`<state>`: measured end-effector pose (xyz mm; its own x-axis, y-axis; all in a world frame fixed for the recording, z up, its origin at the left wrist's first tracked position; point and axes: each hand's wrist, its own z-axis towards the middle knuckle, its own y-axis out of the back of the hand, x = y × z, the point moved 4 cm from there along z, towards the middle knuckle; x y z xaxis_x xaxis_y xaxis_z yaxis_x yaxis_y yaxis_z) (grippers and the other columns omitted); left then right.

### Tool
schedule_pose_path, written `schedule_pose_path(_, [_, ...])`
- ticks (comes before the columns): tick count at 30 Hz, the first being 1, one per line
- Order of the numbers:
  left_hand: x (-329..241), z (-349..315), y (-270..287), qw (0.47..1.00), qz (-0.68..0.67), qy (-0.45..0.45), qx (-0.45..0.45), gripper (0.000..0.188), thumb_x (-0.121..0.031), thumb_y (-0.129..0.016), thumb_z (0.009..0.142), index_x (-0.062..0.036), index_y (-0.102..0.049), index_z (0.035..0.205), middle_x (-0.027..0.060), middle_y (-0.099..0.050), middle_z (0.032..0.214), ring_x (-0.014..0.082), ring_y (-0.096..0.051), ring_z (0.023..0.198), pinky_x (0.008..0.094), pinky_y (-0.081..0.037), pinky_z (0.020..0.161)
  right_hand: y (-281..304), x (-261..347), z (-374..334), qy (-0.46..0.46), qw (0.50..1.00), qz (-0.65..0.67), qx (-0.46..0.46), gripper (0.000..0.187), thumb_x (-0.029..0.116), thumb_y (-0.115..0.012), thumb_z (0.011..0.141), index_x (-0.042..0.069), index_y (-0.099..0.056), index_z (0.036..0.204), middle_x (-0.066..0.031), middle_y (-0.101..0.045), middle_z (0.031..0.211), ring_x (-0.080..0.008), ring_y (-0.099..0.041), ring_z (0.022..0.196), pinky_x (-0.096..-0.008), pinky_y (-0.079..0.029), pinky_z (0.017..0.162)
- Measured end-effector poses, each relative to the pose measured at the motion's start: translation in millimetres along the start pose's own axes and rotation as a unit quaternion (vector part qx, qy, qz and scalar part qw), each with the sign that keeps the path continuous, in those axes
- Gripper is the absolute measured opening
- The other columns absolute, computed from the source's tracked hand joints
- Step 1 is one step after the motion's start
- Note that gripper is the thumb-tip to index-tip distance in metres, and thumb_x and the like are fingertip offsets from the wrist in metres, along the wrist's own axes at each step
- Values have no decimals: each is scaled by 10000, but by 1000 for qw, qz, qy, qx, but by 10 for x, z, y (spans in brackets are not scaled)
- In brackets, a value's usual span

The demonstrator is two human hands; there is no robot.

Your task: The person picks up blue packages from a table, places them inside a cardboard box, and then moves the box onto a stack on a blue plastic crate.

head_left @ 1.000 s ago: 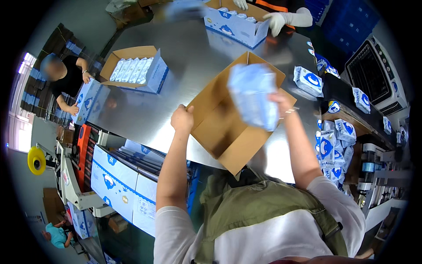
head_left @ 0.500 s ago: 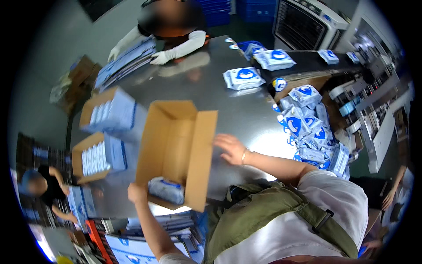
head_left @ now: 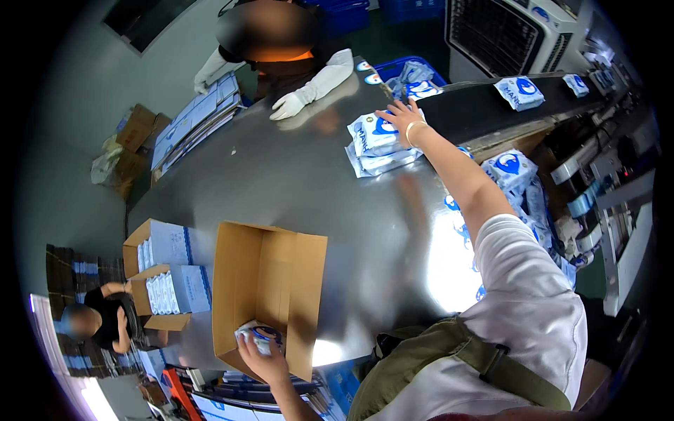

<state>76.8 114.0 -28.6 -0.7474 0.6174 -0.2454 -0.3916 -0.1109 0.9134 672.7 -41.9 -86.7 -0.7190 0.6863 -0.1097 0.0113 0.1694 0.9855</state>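
An open cardboard box stands before me on the metal table. A white-and-blue wipes pack lies inside its near end. My left hand reaches over that end, fingers apart and resting on the pack. Farther right, at the belt's end, one wipes pack rests on top of another pack. My right hand is stretched out to the upper one, its fingers over the right end; the grip underneath is hidden.
Two filled cartons stand at left. A conveyor belt carries more packs; loose packs heap below it. A blue basket sits behind. Across the table, a gloved co-worker's hand is near flat cartons. Another person is at left.
My right hand has moved from beside the box to the far packs; one pack now lies on another. My left hand has shifted from the box's edge onto the pack inside.
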Motion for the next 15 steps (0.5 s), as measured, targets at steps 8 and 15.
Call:
schedule_pose_path(8, [-444,-494,35,994,-102,20,35,387,-10,-655,668,-18,-565,1044,216,-518,1157,397,-508,1072,439,-409,912,-70,569,102,72,994,78,24,731,124,-632,699,294,-384,1365,-76,-373,1403,-276,-334,1303,-547,-247,1042])
schedule_pose_path(15, [-383,-472,66,983,-169,-24,64,360,-39,-647,699,-16,-570,1049,203,-519,1199,381,-507,1101,424,-407,941,-404,1017,-2166,152,975,125,-100,754,19,-603,663,208,-389,1361,-179,-349,1399,-338,-294,1323,-540,-216,1059])
